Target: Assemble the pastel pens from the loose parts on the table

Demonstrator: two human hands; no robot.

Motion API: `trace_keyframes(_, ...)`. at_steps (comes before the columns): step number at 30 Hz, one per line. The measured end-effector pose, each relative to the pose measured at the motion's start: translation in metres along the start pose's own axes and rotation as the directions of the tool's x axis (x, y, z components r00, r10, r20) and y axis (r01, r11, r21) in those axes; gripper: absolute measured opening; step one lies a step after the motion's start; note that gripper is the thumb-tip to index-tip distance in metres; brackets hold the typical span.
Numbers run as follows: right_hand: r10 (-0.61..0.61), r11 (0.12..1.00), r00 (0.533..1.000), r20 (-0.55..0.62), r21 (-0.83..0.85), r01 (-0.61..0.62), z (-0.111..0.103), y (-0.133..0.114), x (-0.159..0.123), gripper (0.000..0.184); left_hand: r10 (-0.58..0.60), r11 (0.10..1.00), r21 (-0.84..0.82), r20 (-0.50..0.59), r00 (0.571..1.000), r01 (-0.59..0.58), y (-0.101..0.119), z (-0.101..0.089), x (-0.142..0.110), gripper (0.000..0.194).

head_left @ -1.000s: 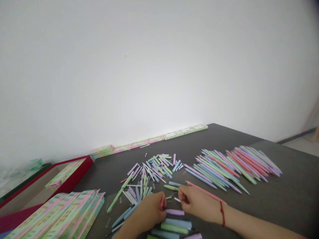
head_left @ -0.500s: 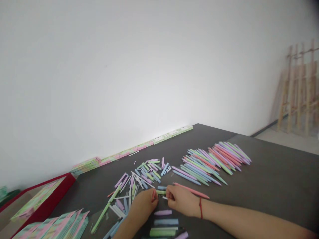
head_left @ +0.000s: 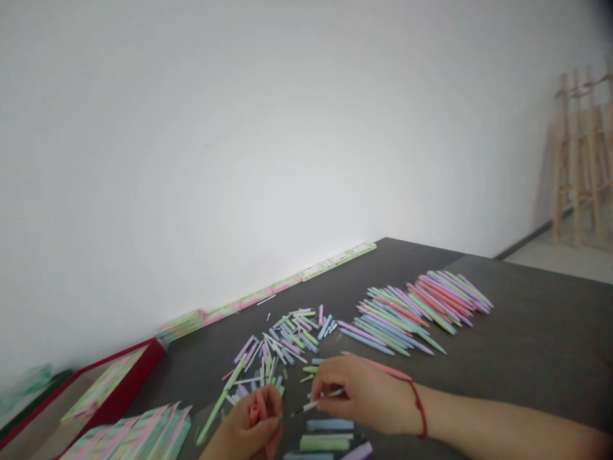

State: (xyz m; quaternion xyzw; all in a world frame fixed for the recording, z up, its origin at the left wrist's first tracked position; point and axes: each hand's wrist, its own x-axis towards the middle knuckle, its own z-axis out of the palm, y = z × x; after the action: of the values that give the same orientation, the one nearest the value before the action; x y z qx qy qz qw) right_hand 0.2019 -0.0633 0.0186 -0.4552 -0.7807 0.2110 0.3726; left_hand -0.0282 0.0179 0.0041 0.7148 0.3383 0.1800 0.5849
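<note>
My left hand (head_left: 253,425) is closed around a coral pen barrel (head_left: 253,415), its round open end showing between the fingers. A second coral piece seems to lie against it, though the fingers partly cover it. To the right, my right hand (head_left: 357,393) pinches a thin white pen refill (head_left: 311,406) with a dark tip that points left towards the barrel; the two are apart. Below the right hand lie a blue pen part (head_left: 330,425) and a green pen part (head_left: 325,442). Just behind it a coral pen (head_left: 385,368) is partly hidden by the wrist.
Loose caps, barrels and white refills form a pile (head_left: 287,335) ahead. Rows of pastel pens (head_left: 397,319) lie to the right. At left stand a red box (head_left: 138,377) and fanned packets (head_left: 129,437). Flat cartons (head_left: 287,283) line the wall; wooden easels (head_left: 579,160) stand beyond the table.
My left hand has drawn left and down, turning so the coral barrel shows. My right hand has lifted a white refill off the table. The camera view has shifted slightly.
</note>
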Motion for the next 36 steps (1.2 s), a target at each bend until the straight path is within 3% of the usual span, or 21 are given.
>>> trace_keyframes(4, -0.044, 0.996, 0.999, -0.008, -0.077, 0.043, -0.004, -0.019, -0.006, 0.012, -0.031, 0.993, -0.114, 0.023, 0.999, 0.034, 0.015, 0.009, -0.015, 0.027)
trace_keyframes(8, -0.023, 0.992, 1.0, 0.008, -0.124, 0.024, 0.001, -0.02, -0.007, 0.013, -0.002, 0.992, -0.125, 0.03, 1.0, 0.006, 0.017, 0.014, -0.013, 0.02)
trace_keyframes(16, -0.039, 0.993, 0.999, 0.017, -0.107, 0.041, 0.007, -0.015, -0.008, 0.013, -0.046, 0.999, 0.001, -0.072, 0.996, 0.046, 0.021, 0.019, -0.015, 0.011)
trace_keyframes(20, -0.043, 0.995, 0.999, 0.003, -0.088, 0.043, 0.01, -0.011, -0.008, 0.013, -0.085, 0.996, 0.019, -0.049, 0.995, 0.086, 0.023, 0.016, -0.016, 0.005)
trace_keyframes(29, 0.007, 0.999, 0.998, 0.065, -0.053, -0.003, 0.017, -0.009, -0.01, 0.011, -0.087, 0.995, 0.052, -0.06, 0.994, 0.09, 0.024, 0.022, -0.014, 0.011)
trace_keyframes(32, 0.151, 0.977, 0.98, 0.128, 0.134, -0.168, 0.032, -0.004, -0.01, 0.009, -0.045, 0.998, -0.036, -0.103, 0.994, 0.042, 0.016, 0.029, -0.009, 0.008)
trace_keyframes(36, 0.277, 0.755, 0.918, 0.285, 0.527, -0.391, 0.053, 0.004, -0.007, 0.012, 0.015, 0.976, -0.216, -0.115, 0.993, -0.04, -0.001, 0.038, 0.002, 0.024)
